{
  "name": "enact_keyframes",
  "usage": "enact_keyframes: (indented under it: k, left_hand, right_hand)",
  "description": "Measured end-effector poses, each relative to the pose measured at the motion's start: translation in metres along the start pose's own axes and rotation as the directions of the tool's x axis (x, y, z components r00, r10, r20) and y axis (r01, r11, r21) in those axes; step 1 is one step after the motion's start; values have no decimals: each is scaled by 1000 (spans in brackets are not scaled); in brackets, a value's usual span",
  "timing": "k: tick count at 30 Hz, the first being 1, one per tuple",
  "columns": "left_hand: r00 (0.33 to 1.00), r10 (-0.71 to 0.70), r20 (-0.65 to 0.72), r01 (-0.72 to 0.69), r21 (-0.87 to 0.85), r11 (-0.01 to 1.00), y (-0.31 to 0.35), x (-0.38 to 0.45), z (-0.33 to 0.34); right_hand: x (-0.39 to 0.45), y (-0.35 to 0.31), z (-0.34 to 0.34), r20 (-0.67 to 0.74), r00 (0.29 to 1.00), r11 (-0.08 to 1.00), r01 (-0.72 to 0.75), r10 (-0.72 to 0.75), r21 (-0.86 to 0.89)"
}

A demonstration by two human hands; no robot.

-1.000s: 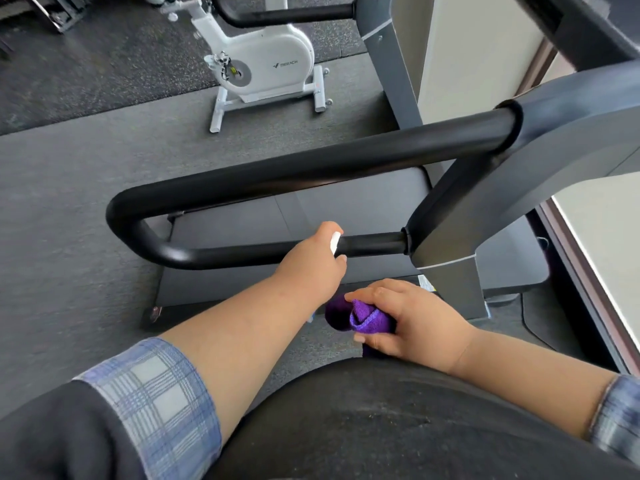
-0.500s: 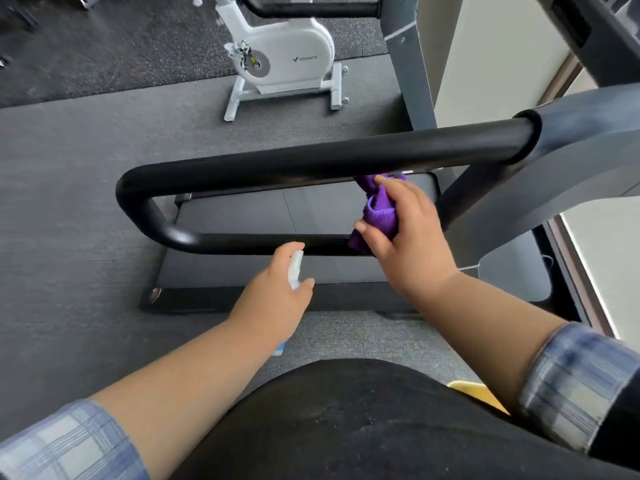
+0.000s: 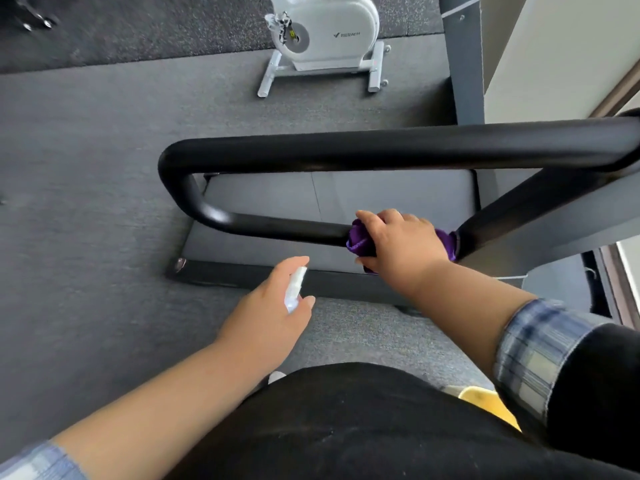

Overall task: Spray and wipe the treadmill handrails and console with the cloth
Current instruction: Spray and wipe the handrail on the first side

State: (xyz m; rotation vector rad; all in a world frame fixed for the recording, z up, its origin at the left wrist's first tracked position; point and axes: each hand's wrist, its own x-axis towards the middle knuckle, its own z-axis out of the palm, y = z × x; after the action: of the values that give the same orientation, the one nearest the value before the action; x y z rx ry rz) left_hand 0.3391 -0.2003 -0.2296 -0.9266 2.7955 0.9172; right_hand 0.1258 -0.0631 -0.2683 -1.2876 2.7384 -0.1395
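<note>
Your left hand (image 3: 266, 317) sits below the black handrail (image 3: 277, 228), fingers curled round the small spray bottle (image 3: 294, 289); it looks light, so a loose hold should do. Farther right, your right hand (image 3: 401, 242) clamps the purple cloth (image 3: 360, 242) around the handrail's lower bar, beside the grey upright. The cloth looks soft and should bunch, so grip it wrapped full round the stiff, smooth tube.

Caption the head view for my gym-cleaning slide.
Right hand wraps purple cloth around lower handrail; left hand holds spray bottle.
</note>
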Motion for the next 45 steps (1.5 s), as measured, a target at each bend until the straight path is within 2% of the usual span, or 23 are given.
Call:
enact_keyframes:
  k: [5, 8, 11, 17, 22, 25, 28, 30, 34, 39, 41, 45]
  left_hand:
    - [999, 26, 27, -26, 12, 1000, 5, 0, 9]
    - [997, 62, 38, -63, 13, 998, 7, 5, 9]
    - [996, 80, 44, -81, 10, 997, 2, 7, 5]
    - [995, 100, 24, -98, -75, 992, -20, 6, -10]
    - [986, 155, 68, -146, -120, 982, -41, 15, -26]
    - [965, 230, 126, -211, -145, 967, -58, 24, -39]
    - [936, 303, 178, -285, -120, 951, -75, 36, -58]
    - [907, 372, 200, -364, -74, 928, -89, 45, -75]
    - [804, 550, 226, -565, 3, 825, -123, 62, -110]
    - [678, 686, 265, -705, -31, 709, -155, 85, -130]
    - [646, 704, 295, -722, -61, 689, -158, 95, -131]
    - [532, 772, 349, -805, -74, 588, -149, 105, -131]
  right_hand:
    - [23, -37, -1, 14, 998, 994, 65, -66, 86]
    - [16, -18, -5, 51, 996, 985, 60, -69, 160]
    - [-2, 14, -11, 76, 997, 981, -36, 22, 192]
    - [-5, 12, -6, 29, 999, 991, -49, 45, 123]
    - [1, 1, -3, -6, 998, 994, -64, 65, 90]
    - [13, -26, -4, -9, 998, 993, -57, 59, 106]
    - [39, -79, -7, -6, 1000, 990, -28, 29, 135]
    - [62, -124, -7, 0, 1000, 988, 0, 0, 156]
    - [105, -201, -7, -1, 999, 967, 44, -45, 252]
    - [103, -209, 0, -116, 993, 904, 31, 20, 425]
    - [101, -209, 0, -106, 994, 933, 24, 16, 360]
    - [87, -196, -2, -71, 997, 983, -26, 40, 181]
